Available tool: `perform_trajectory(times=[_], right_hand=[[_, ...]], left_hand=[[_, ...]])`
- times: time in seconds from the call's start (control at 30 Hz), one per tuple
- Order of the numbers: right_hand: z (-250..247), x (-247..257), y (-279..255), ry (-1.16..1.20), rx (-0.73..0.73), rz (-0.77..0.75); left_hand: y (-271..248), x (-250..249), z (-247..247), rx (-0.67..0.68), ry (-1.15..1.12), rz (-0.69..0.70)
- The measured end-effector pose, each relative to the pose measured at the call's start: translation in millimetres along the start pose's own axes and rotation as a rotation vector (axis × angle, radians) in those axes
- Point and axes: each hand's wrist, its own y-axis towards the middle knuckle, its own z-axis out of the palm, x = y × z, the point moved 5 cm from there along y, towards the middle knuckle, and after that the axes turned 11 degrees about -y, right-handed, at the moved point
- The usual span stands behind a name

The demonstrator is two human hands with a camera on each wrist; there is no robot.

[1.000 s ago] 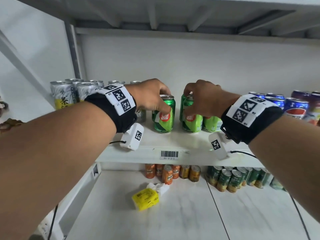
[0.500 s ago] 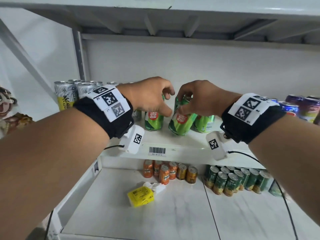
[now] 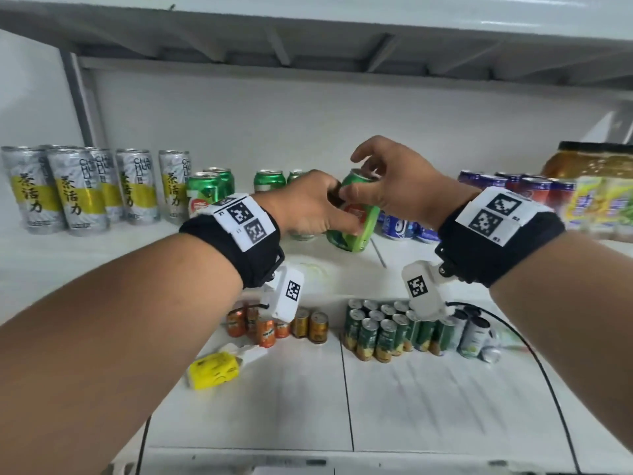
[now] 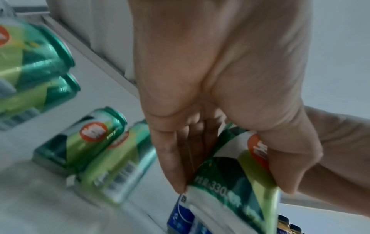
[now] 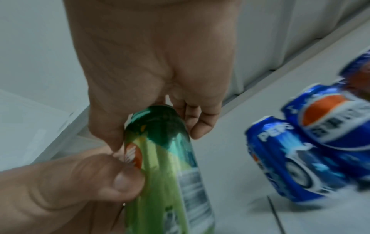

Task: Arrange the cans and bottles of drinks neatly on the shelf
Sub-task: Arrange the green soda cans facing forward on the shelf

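A green can (image 3: 356, 221) hangs tilted just above the middle shelf (image 3: 102, 262), between both hands. My left hand (image 3: 329, 210) grips its body, thumb in front and fingers behind; the left wrist view shows the can (image 4: 226, 182) in that grip. My right hand (image 3: 368, 183) holds the can's top (image 5: 164, 142) between thumb and curled fingers, with the index finger raised. More green cans (image 3: 205, 197) stand to the left, also seen in the left wrist view (image 4: 86, 137).
Tall silver-and-yellow tea cans (image 3: 78, 190) fill the shelf's left end. Blue Pepsi cans (image 3: 400, 228) sit right of the held can, with yellow jars (image 3: 596, 186) further right. The lower shelf holds orange cans (image 3: 274, 327), green cans (image 3: 383, 330) and a yellow packet (image 3: 214, 368).
My left hand let go of its own green can and moved right to grip the can my right hand has tilted and lifted. The right index finger has come off it.
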Motion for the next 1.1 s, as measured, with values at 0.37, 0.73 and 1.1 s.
perform_trajectory(times=[0.37,0.73,1.1], right_hand=[[34,-89,-43,0.710,-0.028,0.235],[56,-99,-41,0.901,0.007,0.270],[59,-105,-46,0.941,0.118,0.322]], left_hand=[[12,23,75,-0.107,-0.324,0.013],[14,44,74,-0.107,-0.409,0.010],[14,46,71,-0.119,-0.554,-0.031]])
